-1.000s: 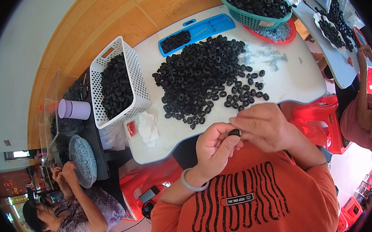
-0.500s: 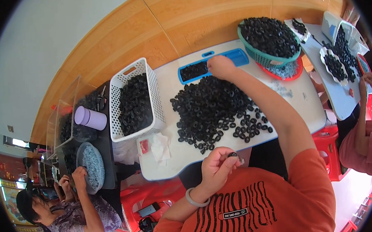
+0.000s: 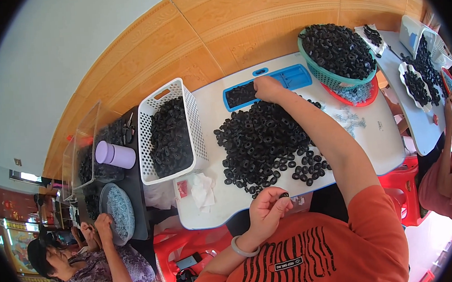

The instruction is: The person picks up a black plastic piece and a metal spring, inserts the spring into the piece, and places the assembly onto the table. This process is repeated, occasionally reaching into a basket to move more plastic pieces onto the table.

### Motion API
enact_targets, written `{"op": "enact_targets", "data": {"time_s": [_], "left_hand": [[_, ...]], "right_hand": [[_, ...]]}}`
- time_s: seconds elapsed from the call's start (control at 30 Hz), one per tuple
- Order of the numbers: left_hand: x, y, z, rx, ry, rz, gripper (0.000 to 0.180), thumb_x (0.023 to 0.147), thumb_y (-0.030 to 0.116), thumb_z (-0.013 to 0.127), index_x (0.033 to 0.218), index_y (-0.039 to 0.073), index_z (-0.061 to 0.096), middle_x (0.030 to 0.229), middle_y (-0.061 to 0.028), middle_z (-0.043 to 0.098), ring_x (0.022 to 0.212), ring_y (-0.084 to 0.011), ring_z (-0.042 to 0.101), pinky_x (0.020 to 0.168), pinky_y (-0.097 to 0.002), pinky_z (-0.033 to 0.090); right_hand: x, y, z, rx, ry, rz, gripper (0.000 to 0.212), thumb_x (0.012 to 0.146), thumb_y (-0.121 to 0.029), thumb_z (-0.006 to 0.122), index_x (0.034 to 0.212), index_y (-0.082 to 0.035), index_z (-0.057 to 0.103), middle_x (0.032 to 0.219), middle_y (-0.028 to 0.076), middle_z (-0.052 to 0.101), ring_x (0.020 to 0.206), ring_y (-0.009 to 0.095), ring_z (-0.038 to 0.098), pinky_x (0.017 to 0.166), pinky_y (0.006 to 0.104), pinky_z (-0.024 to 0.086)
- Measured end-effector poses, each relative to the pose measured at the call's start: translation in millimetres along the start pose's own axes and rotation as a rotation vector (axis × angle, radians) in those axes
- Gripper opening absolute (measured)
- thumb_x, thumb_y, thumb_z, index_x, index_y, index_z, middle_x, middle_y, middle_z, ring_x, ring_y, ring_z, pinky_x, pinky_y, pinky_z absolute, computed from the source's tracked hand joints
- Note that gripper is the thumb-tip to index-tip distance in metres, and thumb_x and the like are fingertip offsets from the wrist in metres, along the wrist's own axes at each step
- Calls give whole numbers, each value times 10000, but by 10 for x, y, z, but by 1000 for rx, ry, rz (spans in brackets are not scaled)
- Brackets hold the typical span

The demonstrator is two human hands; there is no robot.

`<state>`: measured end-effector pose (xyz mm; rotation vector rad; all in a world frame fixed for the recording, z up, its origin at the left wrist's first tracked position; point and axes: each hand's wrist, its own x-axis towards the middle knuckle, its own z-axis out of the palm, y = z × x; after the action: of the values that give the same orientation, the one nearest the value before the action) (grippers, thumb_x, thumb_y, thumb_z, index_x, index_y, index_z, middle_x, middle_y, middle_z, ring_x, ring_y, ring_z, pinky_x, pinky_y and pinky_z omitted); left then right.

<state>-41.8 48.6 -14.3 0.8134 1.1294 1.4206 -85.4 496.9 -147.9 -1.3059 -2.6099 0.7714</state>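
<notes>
Held up near my chest, my left hand (image 3: 267, 214) is closed in a pinch on a small black ring-like piece (image 3: 285, 195). My right hand (image 3: 270, 89) reaches far across the table, curled over the blue divided tray (image 3: 298, 85). It is at the compartment filled with small black parts (image 3: 241, 95). The back of the hand covers its fingertips, so whatever they grip is hidden. Between my hands lies a large pile of oval black rings (image 3: 262, 138), with some scattered loose ones (image 3: 309, 169) at its near right side.
A white perforated basket (image 3: 198, 137) of black rings stands left, beside a crumpled tissue (image 3: 203, 191). At right, a heaped green basket (image 3: 322, 75) rests on a red basin (image 3: 372, 96) of clear pieces. Co-workers sit on both sides; the left one is by a bowl (image 3: 102, 202).
The whole view has shifted, so the scene sits slightly lower and to the right. Both hands stay in nearly the same places, the left still pinching the black piece.
</notes>
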Motion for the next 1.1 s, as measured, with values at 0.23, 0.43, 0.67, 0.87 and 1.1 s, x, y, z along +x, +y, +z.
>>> {"op": "enact_targets", "data": {"time_s": [0.23, 0.43, 0.67, 0.87, 1.1], "left_hand": [[-14, -67, -6, -12, -15, -12, 147, 1128, 106, 652, 1238, 11, 629, 958, -73, 748, 763, -65, 623, 669, -204, 485], [-15, -94, -31, -18, 7, -4, 141, 1127, 107, 655, 1227, 11, 634, 953, -71, 746, 762, -63, 620, 667, -202, 481], [-126, -75, -33, -25, -1, 0, 150, 1131, 107, 649, 1248, 13, 644, 971, -19, 740, 783, -25, 609, 673, -174, 475], [-185, -10, -125, -12, 84, 91, 166, 1127, 108, 656, 1261, 11, 638, 971, -35, 747, 780, -42, 626, 679, -187, 497], [-220, 218, -125, -102, 168, 244, 191, 1119, 134, 668, 1246, 7, 601, 935, -133, 737, 718, -120, 628, 655, -232, 499]], "right_hand": [[-7, 18, 37, 50, -2, 1, 233, 901, -74, 680, 1090, -72, 817, 1172, 216, 791, 1124, 414, 752, 959, 516, 609], [-34, 193, 190, 75, 195, -18, 188, 919, -81, 686, 1052, -94, 818, 1102, 185, 800, 1084, 391, 756, 939, 509, 604], [-202, -30, -17, 157, 244, -60, 165, 937, -77, 685, 1067, -71, 786, 1090, 200, 789, 1044, 394, 759, 905, 489, 612], [-1116, -435, -527, 1186, 64, -115, 96, 966, -38, 745, 1059, -23, 726, 933, 80, 764, 758, 162, 694, 714, 333, 587], [-3370, -1489, -885, 1536, -118, -185, 93, 973, 36, 700, 1047, -11, 668, 1008, 120, 753, 835, 151, 690, 742, 295, 585]]}}
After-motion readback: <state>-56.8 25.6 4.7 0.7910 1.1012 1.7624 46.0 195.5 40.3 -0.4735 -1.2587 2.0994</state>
